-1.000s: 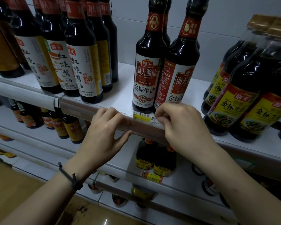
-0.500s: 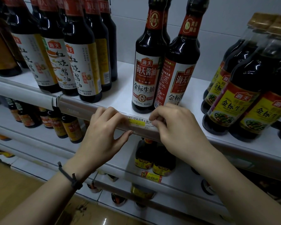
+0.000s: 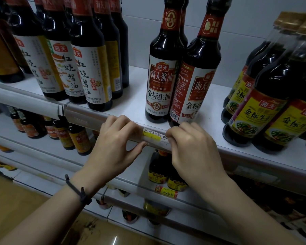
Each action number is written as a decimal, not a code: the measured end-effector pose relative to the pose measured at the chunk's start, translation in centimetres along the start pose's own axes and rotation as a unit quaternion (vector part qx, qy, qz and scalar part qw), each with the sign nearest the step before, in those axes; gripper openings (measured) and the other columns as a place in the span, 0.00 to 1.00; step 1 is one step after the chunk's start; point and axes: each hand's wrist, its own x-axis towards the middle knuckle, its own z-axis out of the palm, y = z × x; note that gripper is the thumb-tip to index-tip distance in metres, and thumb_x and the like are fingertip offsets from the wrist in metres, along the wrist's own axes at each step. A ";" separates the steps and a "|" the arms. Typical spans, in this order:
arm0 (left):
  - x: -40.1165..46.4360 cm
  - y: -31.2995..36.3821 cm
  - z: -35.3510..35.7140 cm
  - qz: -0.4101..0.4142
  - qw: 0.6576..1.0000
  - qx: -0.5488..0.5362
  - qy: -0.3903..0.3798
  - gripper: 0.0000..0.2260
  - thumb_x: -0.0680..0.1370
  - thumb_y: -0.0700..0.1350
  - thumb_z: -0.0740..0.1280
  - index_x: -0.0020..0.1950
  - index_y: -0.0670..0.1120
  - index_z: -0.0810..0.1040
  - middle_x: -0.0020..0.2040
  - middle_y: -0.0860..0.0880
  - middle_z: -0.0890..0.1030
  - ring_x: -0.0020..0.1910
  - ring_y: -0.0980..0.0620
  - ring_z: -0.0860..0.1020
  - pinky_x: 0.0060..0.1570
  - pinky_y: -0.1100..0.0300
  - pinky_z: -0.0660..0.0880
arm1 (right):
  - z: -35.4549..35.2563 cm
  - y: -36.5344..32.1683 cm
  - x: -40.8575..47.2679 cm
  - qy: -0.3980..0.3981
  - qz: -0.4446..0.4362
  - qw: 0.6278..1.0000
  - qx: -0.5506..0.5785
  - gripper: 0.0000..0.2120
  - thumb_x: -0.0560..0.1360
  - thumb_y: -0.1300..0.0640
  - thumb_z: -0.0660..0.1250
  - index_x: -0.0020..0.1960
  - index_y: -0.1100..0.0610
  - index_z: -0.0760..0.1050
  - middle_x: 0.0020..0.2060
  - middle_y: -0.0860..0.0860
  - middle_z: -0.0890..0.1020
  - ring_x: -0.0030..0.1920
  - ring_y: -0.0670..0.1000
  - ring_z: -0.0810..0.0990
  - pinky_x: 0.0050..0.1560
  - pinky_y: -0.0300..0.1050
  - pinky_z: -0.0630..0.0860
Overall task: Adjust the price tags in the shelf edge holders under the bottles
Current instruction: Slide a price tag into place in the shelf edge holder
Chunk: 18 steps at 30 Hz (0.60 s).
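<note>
Gripping the shelf edge holder [image 3: 88, 120] from both sides, the person's hands frame a yellow-and-white price tag [image 3: 154, 135]. Left hand [image 3: 113, 147] curls over the strip, thumb beneath, touching the tag's left end. Right hand [image 3: 193, 149] pinches the tag's right end with bent fingers. Two red-labelled soy sauce bottles [image 3: 162, 82] stand just behind on the shelf [image 3: 134, 96].

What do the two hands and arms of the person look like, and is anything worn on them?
Both forearms are bare, with no sleeves in view. The left hand has a thin dark cord bracelet at the wrist, tied with a small knot. The right hand wears nothing: no ring, watch or glove shows on either hand.
</note>
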 end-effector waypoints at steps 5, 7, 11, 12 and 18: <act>0.0 -0.1 0.2 -0.002 1.000 0.006 0.000 0.12 0.74 0.54 0.72 0.50 0.49 0.77 0.48 0.52 0.74 0.49 0.50 0.68 0.46 0.51 0.72 | 0.1 0.0 -0.1 0.000 -0.016 1.000 -0.012 0.08 0.71 0.69 0.71 0.48 0.60 0.82 0.41 0.54 0.80 0.44 0.57 0.76 0.43 0.53 0.76; 0.0 0.0 0.3 -0.003 1.000 0.006 0.000 0.12 0.74 0.54 0.72 0.50 0.49 0.77 0.48 0.52 0.74 0.49 0.50 0.68 0.46 0.51 0.72 | 0.1 -0.1 -0.3 0.000 -0.020 1.000 -0.010 0.08 0.71 0.69 0.70 0.49 0.60 0.82 0.41 0.54 0.80 0.44 0.56 0.76 0.43 0.52 0.76; 0.0 0.0 0.4 -0.003 1.000 0.009 0.000 0.12 0.74 0.55 0.72 0.51 0.50 0.76 0.48 0.53 0.74 0.50 0.51 0.68 0.47 0.51 0.72 | 0.2 0.0 -0.9 0.016 -0.014 1.000 -0.002 0.10 0.70 0.70 0.70 0.48 0.60 0.81 0.40 0.55 0.81 0.42 0.56 0.77 0.41 0.52 0.77; 0.0 0.0 0.4 -0.004 1.000 0.010 0.001 0.12 0.74 0.55 0.72 0.51 0.50 0.76 0.48 0.53 0.74 0.50 0.51 0.68 0.47 0.51 0.72 | 0.3 0.0 -1.0 0.021 -0.012 1.000 -0.003 0.10 0.69 0.70 0.71 0.48 0.60 0.81 0.40 0.55 0.81 0.42 0.56 0.77 0.41 0.52 0.77; -0.1 0.2 0.4 -0.007 1.000 0.016 0.002 0.12 0.73 0.54 0.72 0.51 0.50 0.76 0.48 0.53 0.74 0.51 0.50 0.68 0.47 0.50 0.72 | 0.7 0.1 -1.6 0.040 -0.015 0.999 0.009 0.08 0.73 0.67 0.70 0.51 0.60 0.82 0.42 0.55 0.82 0.42 0.56 0.78 0.42 0.52 0.78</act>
